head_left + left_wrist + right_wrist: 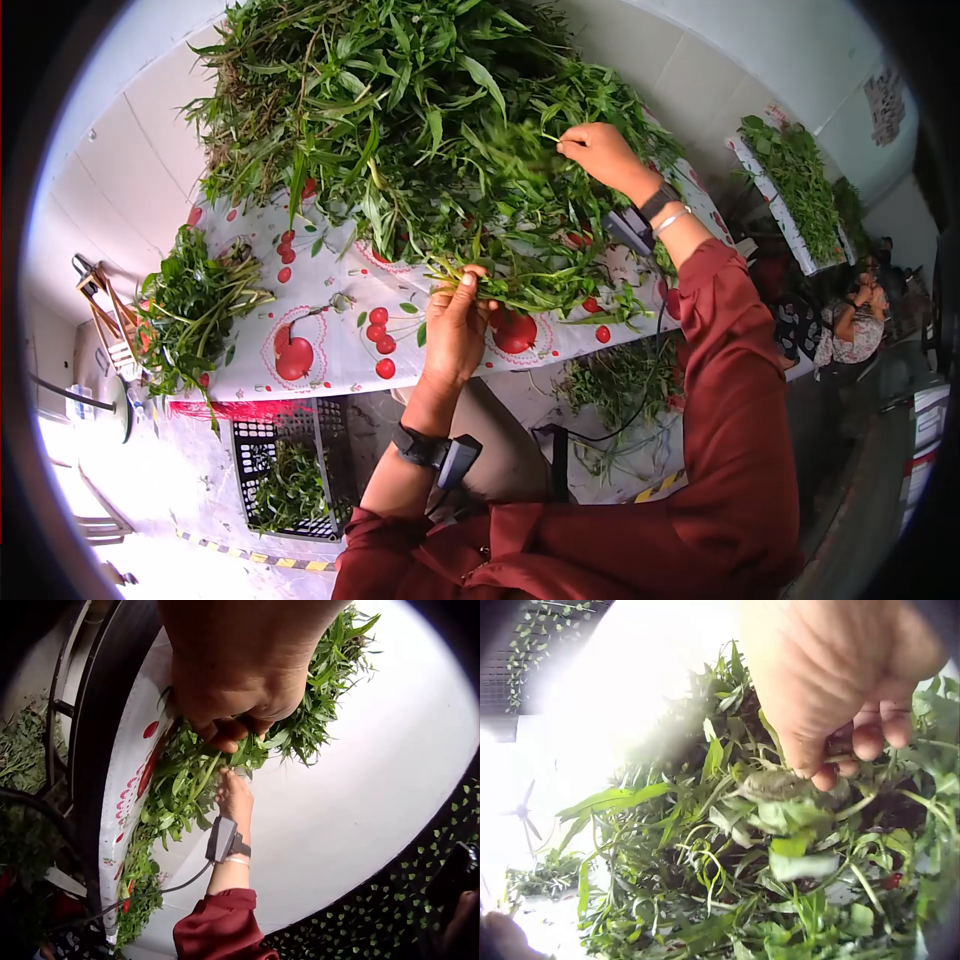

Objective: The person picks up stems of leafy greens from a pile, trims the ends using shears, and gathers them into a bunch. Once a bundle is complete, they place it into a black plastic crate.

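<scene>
Near the front of the table, my left hand (pixel 457 325) grips the stem ends of a bunch of leafy greens (pixel 545 285), its leaves spreading to the right. Farther up and to the right, my right hand (pixel 607 157) pinches a leafy green stem (pixel 550 137) between thumb and fingers; its leaves are blurred in the head view. A large heap of long-leaved greens (pixel 400 90) lies just beyond both hands. In the right wrist view, loose stems and leaves (pixel 697 862) spread below the pinching fingers. The palm side of my left hand is hidden in the head view.
A smaller bundle of greens (pixel 195 300) lies at the left of the cherry-patterned tablecloth (pixel 335 345). Below the table edge stands a black crate (pixel 243 485) with greens inside. More greens (pixel 620 390) lie under the table, and a person (pixel 855 320) sits at the right.
</scene>
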### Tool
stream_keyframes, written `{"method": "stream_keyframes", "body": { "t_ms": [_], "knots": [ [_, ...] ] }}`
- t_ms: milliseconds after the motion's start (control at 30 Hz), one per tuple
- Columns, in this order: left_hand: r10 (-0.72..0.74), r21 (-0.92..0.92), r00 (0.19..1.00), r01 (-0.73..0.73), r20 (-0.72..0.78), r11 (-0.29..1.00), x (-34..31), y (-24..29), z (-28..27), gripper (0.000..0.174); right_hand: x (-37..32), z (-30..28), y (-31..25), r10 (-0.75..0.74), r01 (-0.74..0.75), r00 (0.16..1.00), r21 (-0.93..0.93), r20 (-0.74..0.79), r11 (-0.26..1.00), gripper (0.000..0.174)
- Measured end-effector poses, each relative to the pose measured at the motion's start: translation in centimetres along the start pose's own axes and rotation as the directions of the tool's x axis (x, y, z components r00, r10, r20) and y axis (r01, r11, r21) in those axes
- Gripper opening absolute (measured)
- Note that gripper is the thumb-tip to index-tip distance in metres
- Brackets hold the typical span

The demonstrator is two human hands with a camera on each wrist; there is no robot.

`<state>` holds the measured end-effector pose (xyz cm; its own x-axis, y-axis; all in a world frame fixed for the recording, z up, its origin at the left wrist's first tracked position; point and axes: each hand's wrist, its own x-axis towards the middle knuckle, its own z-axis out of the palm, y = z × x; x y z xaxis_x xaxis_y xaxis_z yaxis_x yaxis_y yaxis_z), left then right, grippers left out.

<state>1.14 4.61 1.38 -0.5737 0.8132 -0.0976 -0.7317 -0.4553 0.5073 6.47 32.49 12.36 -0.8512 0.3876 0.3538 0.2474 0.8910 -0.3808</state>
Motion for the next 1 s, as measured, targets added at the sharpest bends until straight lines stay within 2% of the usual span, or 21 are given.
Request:
{"method": "stream_keyframes", "body": {
  "t_ms": [33,67,133,167,200,267,400,500,533,633,667,733,767,800,867,900,933,1000],
  "knots": [
    [0.005,0.010,0.999,-0.005,0.035,1.000,0.2,-0.1,-0.4,0.015,-0.7,-0.5,0.3,-0.045,0.044,0.997,-0.009,-0.062,0.999,0.019],
    [0.010,0.019,0.998,-0.011,0.066,1.000,0.3,-0.2,-0.7,0.015,-1.3,-1.2,0.3,-0.043,0.042,0.998,-0.016,-0.056,0.999,0.019],
    [0.015,0.022,0.999,-0.016,0.044,1.000,0.2,-0.1,-0.5,0.015,-2.5,-3.2,-0.8,0.118,-0.083,0.983,0.231,-0.142,0.969,0.018],
    [0.017,0.018,0.999,-0.017,0.034,1.000,0.1,0.1,-0.2,0.015,-3.1,-4.5,-1.7,0.239,-0.193,0.962,0.293,-0.132,0.937,0.017],
    [0.017,0.015,1.000,-0.018,0.021,1.000,-0.1,0.1,-0.1,0.015,-3.4,-5.4,-1.9,0.289,-0.219,0.953,0.445,-0.093,0.868,0.018],
    [0.023,0.005,0.999,-0.023,0.026,1.000,-0.2,0.0,-0.3,0.015,-4.2,-7.2,-2.5,0.275,-0.175,0.956,0.556,-0.101,0.812,0.021],
    [0.012,0.039,0.997,-0.015,0.075,0.999,0.1,-0.2,-0.9,0.014,-4.9,-9.5,-4.6,0.288,-0.125,0.943,0.622,-0.169,0.773,0.022],
    [0.018,0.036,0.996,-0.021,0.086,0.999,0.2,-0.1,-1.0,0.015,-5.2,-10.9,-5.9,0.220,0.058,0.930,0.710,-0.294,0.702,0.022],
    [0.021,0.034,0.996,-0.024,0.082,0.999,0.3,-0.2,-1.0,0.015,-5.1,-11.5,-6.1,0.218,0.057,0.932,0.710,-0.290,0.701,0.022],
    [0.047,0.020,0.997,-0.048,0.060,0.999,0.2,-0.2,-0.7,0.014,-5.0,-13.1,-6.1,0.164,0.206,0.915,0.778,-0.368,0.593,0.023],
    [0.048,0.017,0.997,-0.049,0.055,0.999,0.2,-0.3,-0.6,0.014,-4.9,-13.6,-6.0,0.163,0.202,0.918,0.780,-0.362,0.592,0.023],
    [0.045,-0.014,0.996,-0.044,0.076,0.999,0.2,-0.2,-0.6,0.015,-4.6,-14.4,-5.9,0.046,0.312,0.931,0.857,-0.362,0.410,0.023],
    [0.051,-0.022,0.995,-0.049,0.080,0.999,0.5,-0.5,-1.0,0.017,-4.7,-14.6,-5.9,0.040,0.315,0.934,0.874,-0.354,0.369,0.021],
    [0.055,-0.023,0.996,-0.053,0.071,0.998,0.6,-0.4,-1.1,0.017,-4.8,-14.3,-6.3,0.038,0.310,0.937,0.879,-0.346,0.363,0.021],
    [0.050,-0.010,0.994,-0.050,0.101,0.999,0.6,-0.4,-1.2,0.018,-5.2,-13.4,-7.1,0.132,0.286,0.942,0.943,-0.310,0.169,0.020],
    [0.049,0.005,0.997,-0.049,0.068,0.999,0.4,-0.2,-0.7,0.019,-5.5,-12.8,-7.0,0.097,0.271,0.955,0.957,-0.280,0.100,0.017],
    [0.039,0.017,0.996,-0.041,0.076,0.999,0.4,-0.2,-0.8,0.021,-6.0,-11.7,-7.3,0.094,0.257,0.960,0.962,-0.265,0.089,0.017],
    [0.036,0.025,0.996,-0.039,0.085,0.999,0.4,-0.2,-0.8,0.022,-7.5,-8.8,-8.0,0.104,0.193,0.977,0.980,-0.187,-0.053,0.015]
  ]
}}
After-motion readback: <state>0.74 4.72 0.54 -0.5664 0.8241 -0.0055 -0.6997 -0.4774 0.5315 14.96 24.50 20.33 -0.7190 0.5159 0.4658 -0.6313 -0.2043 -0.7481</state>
